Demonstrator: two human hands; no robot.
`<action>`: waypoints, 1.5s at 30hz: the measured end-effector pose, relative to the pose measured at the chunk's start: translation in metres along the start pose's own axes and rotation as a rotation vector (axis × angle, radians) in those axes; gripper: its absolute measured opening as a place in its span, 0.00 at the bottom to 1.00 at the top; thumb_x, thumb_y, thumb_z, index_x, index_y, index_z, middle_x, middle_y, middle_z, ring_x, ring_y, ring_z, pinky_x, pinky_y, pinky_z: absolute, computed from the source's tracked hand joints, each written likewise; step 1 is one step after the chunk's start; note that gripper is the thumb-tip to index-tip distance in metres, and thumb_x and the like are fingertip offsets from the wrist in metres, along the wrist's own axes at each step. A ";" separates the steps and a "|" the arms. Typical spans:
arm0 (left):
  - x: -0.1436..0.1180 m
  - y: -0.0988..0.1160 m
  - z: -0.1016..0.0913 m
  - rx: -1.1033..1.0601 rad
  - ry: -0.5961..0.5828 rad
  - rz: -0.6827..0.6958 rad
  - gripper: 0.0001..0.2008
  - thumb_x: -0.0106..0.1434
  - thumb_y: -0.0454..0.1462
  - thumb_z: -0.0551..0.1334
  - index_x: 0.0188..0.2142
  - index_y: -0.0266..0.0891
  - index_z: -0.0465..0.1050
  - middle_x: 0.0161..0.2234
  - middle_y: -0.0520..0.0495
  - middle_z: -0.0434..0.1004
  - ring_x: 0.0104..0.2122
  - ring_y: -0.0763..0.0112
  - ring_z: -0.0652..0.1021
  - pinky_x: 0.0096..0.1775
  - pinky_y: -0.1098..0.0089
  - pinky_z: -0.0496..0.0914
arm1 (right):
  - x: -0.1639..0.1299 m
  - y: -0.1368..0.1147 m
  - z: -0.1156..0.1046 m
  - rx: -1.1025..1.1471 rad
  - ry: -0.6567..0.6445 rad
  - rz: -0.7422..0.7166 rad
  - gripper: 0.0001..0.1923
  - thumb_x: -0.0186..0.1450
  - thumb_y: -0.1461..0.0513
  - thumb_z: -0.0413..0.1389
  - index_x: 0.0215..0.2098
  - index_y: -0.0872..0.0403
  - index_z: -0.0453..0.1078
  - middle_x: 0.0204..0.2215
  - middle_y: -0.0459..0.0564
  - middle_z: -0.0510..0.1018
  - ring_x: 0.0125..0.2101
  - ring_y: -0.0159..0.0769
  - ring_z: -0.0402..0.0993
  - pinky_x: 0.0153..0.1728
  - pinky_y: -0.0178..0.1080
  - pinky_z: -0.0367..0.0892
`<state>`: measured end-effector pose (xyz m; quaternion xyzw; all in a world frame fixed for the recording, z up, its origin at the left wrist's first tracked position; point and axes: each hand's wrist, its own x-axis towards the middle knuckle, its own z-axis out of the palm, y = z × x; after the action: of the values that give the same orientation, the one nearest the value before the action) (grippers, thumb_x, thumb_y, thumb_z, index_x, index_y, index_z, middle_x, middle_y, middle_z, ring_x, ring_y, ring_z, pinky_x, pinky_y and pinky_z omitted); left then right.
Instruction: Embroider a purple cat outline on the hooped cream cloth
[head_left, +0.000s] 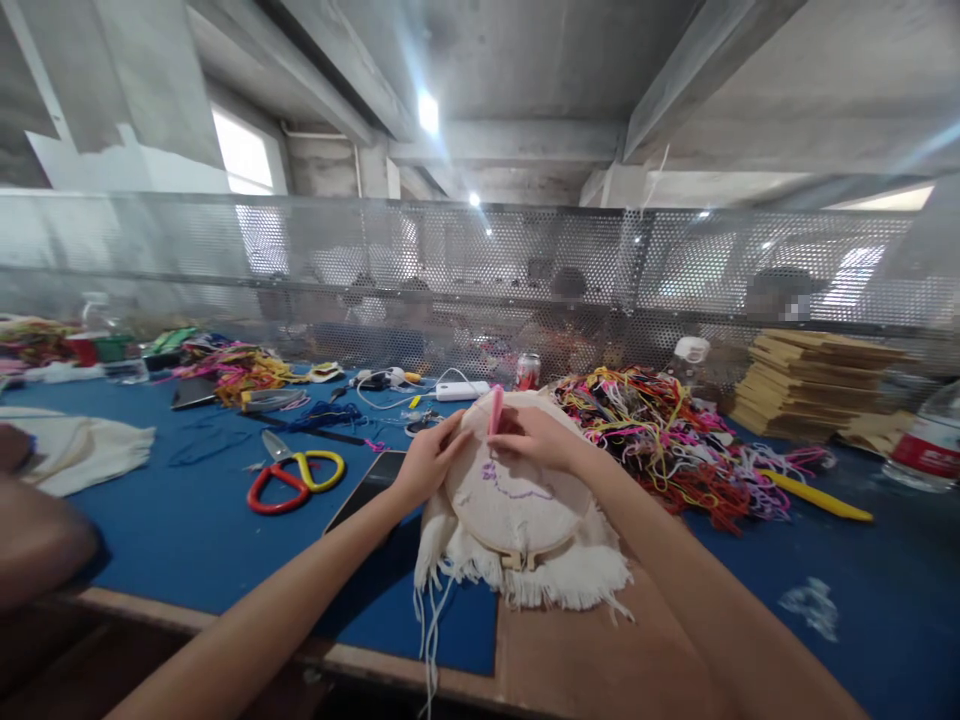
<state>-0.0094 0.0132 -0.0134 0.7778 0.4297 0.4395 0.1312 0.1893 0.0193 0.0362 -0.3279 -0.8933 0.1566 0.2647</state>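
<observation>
Pink tool (pixel 496 408) in right fingers (pixel 513 441); cloth (pixel 525 515) below.

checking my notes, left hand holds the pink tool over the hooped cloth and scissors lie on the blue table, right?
No: the head view shows the right hand, not the left hand, holding the pink tool over the hooped cloth. The scissors do lie on the blue table.

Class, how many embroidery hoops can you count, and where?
1: the embroidery hoop before the person, the left hand at its edge, the right hand over it. Another could be hidden by the far-left cloth.
</observation>
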 end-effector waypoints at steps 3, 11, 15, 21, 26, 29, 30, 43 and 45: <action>0.000 -0.002 0.001 0.004 -0.002 -0.004 0.22 0.63 0.46 0.51 0.53 0.38 0.65 0.41 0.44 0.77 0.39 0.62 0.75 0.44 0.63 0.67 | -0.001 -0.003 -0.002 0.072 0.009 0.044 0.09 0.63 0.57 0.51 0.35 0.55 0.66 0.27 0.49 0.77 0.27 0.33 0.71 0.30 0.36 0.65; 0.001 0.000 0.000 0.023 -0.011 0.003 0.21 0.63 0.46 0.51 0.52 0.38 0.65 0.39 0.46 0.77 0.37 0.64 0.75 0.40 0.67 0.67 | 0.000 0.002 0.001 0.194 0.035 0.091 0.08 0.65 0.56 0.47 0.37 0.53 0.60 0.31 0.49 0.76 0.25 0.32 0.73 0.26 0.34 0.66; 0.001 -0.001 0.000 0.040 -0.011 -0.002 0.21 0.63 0.46 0.51 0.52 0.38 0.65 0.40 0.45 0.77 0.38 0.63 0.75 0.41 0.66 0.67 | 0.000 0.003 0.000 0.152 0.055 0.078 0.08 0.65 0.56 0.46 0.37 0.53 0.60 0.31 0.49 0.76 0.24 0.32 0.71 0.27 0.35 0.65; -0.001 -0.002 0.000 0.048 0.014 -0.004 0.22 0.63 0.45 0.51 0.53 0.38 0.64 0.44 0.43 0.76 0.41 0.62 0.75 0.42 0.66 0.68 | 0.001 -0.004 0.002 -0.075 0.036 -0.055 0.05 0.60 0.59 0.53 0.30 0.52 0.65 0.27 0.47 0.74 0.29 0.35 0.69 0.33 0.37 0.63; -0.001 -0.002 0.001 0.047 0.018 -0.005 0.23 0.63 0.46 0.51 0.53 0.37 0.64 0.43 0.43 0.76 0.41 0.61 0.75 0.42 0.66 0.67 | 0.000 -0.007 -0.001 -0.023 0.036 -0.018 0.07 0.62 0.58 0.52 0.30 0.53 0.65 0.26 0.47 0.74 0.27 0.33 0.69 0.31 0.36 0.62; 0.000 -0.002 0.000 0.040 0.007 0.003 0.23 0.63 0.46 0.51 0.53 0.37 0.64 0.41 0.44 0.77 0.39 0.62 0.76 0.42 0.66 0.67 | -0.001 -0.004 -0.001 0.048 0.067 0.027 0.08 0.64 0.58 0.47 0.33 0.54 0.62 0.26 0.47 0.74 0.25 0.32 0.69 0.29 0.36 0.62; 0.000 -0.001 0.000 0.037 0.005 0.006 0.23 0.63 0.46 0.50 0.53 0.37 0.64 0.40 0.44 0.77 0.39 0.62 0.76 0.42 0.66 0.67 | -0.001 -0.003 -0.001 0.064 0.081 0.032 0.08 0.65 0.58 0.47 0.34 0.54 0.61 0.26 0.48 0.75 0.25 0.32 0.69 0.28 0.35 0.62; -0.001 0.000 0.000 0.105 0.009 0.007 0.23 0.64 0.46 0.50 0.53 0.36 0.64 0.34 0.46 0.78 0.31 0.66 0.75 0.36 0.68 0.67 | 0.000 0.001 0.004 0.100 0.101 0.008 0.07 0.65 0.58 0.45 0.37 0.52 0.60 0.25 0.46 0.73 0.21 0.31 0.69 0.22 0.34 0.63; -0.001 -0.001 0.000 0.108 0.020 0.009 0.23 0.64 0.46 0.50 0.54 0.35 0.63 0.34 0.44 0.78 0.33 0.65 0.76 0.38 0.67 0.68 | 0.000 0.000 0.003 -0.015 0.126 -0.097 0.04 0.62 0.60 0.50 0.32 0.52 0.63 0.26 0.46 0.73 0.26 0.32 0.69 0.29 0.36 0.64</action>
<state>-0.0101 0.0131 -0.0147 0.7814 0.4506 0.4238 0.0826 0.1875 0.0193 0.0341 -0.2952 -0.8909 0.1160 0.3251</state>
